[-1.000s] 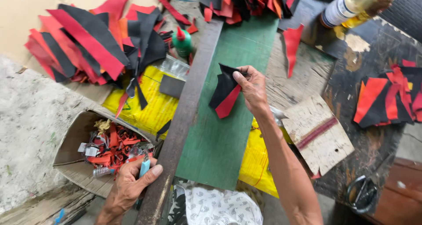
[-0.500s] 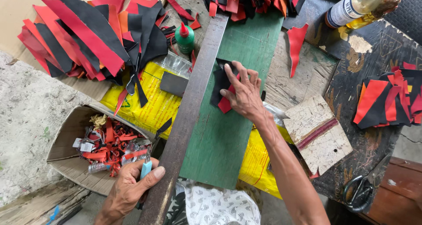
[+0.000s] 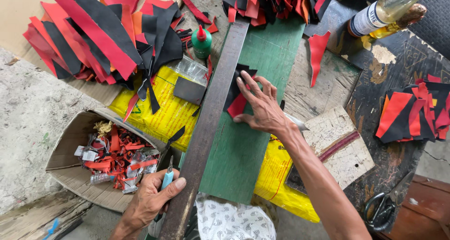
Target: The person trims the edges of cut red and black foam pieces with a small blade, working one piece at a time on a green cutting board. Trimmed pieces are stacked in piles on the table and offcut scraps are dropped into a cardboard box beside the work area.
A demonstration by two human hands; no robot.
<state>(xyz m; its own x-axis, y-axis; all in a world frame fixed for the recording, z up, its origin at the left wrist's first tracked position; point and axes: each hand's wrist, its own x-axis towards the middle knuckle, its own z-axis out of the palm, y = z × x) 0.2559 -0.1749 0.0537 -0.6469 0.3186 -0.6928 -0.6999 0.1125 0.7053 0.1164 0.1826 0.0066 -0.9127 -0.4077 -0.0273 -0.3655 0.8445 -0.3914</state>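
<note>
Leather pieces (image 3: pixel 236 99), black and red, pinned flat on green cutting mat (image 3: pixel 243 146) against long metal straightedge (image 3: pixel 206 127).

Right hand (image 3: pixel 262 109) lies spread, palm down, fingers pressing the small stack where it touches the straightedge's right edge. Left hand (image 3: pixel 152 202) sits at the near end of the straightedge, thumb laid on the metal, fingers closed around a teal-handled cutter (image 3: pixel 167 176) pointing away from the person. Mat rests on a yellow sack (image 3: pixel 159 108) covering the worktop (image 3: pixel 328 80). Left of the straightedge: heap of red and black strips (image 3: pixel 93 38), green glue bottle (image 3: pixel 202 42) with red tip, cardboard box (image 3: pixel 75 174) holding offcuts. Far right: second sorted stack (image 3: pixel 412 111); scissors (image 3: pixel 382 207) near the corner; glass bottle (image 3: pixel 389 10) at top.
</note>
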